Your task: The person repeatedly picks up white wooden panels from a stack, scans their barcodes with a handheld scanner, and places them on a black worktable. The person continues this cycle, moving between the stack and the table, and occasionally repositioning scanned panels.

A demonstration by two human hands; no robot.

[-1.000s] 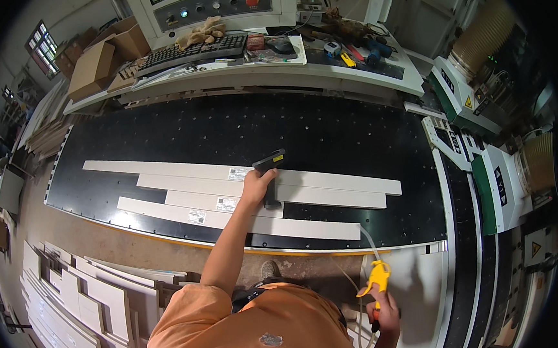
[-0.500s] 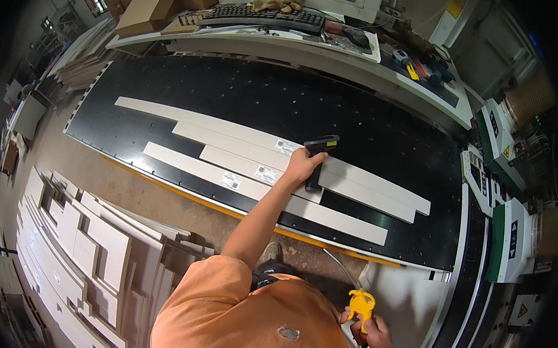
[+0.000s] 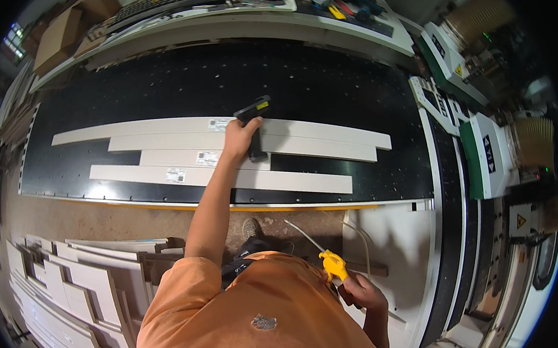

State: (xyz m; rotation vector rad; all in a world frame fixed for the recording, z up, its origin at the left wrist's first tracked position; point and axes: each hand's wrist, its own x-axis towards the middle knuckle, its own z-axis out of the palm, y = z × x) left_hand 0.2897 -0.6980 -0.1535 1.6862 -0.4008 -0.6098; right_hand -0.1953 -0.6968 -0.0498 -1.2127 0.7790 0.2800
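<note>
Now the right grip [image 3: 363, 292], wrapping a yellow air gun [image 3: 333, 266], has swung leftward (left grip [image 3: 240, 138] still clasps a black scanner [image 3: 252, 110]).

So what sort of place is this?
Probably a board-cutting workshop: long pale boards lie on a big black table, more pale panels are stacked at lower left, and a machine with thick ribbed hoses stands on the right.
</note>
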